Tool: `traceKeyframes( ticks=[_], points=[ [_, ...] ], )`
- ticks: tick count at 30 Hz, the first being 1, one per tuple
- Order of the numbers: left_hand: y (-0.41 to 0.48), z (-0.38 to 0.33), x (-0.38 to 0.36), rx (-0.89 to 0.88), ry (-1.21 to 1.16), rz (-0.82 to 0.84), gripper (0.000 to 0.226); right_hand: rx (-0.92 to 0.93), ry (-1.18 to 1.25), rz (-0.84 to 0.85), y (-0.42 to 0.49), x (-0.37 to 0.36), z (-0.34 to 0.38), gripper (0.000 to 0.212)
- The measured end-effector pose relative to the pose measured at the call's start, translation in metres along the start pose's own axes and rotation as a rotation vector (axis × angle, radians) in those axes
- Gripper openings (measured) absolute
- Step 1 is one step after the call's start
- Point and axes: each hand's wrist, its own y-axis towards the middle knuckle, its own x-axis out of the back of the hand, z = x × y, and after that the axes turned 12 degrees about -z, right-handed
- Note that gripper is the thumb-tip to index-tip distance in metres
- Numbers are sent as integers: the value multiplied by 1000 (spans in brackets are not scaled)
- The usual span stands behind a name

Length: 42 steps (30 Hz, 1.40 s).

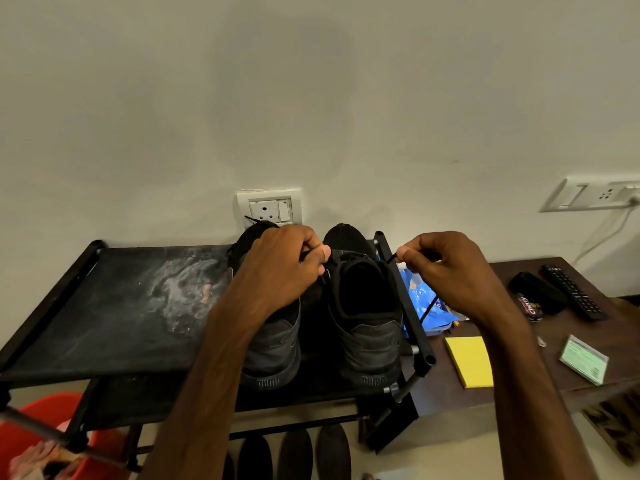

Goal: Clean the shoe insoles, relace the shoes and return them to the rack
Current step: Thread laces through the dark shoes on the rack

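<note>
black lace [428, 308] pinched by both hands, left hand [289, 263], right hand [446, 268].

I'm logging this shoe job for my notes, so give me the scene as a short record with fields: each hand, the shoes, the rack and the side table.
left hand: pinches a lace strand over the shoes
right hand: pinches a black lace end, held out to the right
shoes: black left shoe and right shoe, side by side, heels toward the camera
rack: both shoes stand on its top shelf; whitish smear to their left
side table: yellow notepad, remote, blue packet
</note>
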Motion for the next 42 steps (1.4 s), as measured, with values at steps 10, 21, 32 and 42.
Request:
traceKeyframes(
  ticks=[10, 21, 32, 42],
  points=[
    [-5, -17, -4, 107, -273, 35, 14, -95, 187, 68, 0, -7, 0, 26],
    [-2, -17, -4, 107, -290, 26, 22, -162, 252, 63, 2, -13, -1, 29],
    [18, -72, 59, 307, -716, 83, 41, -82, 239, -8, 18, 47, 60, 35],
    [57, -140, 116, 122, -668, 42, 21, -55, 357, 37, 32, 85, 121, 9]
  ],
)
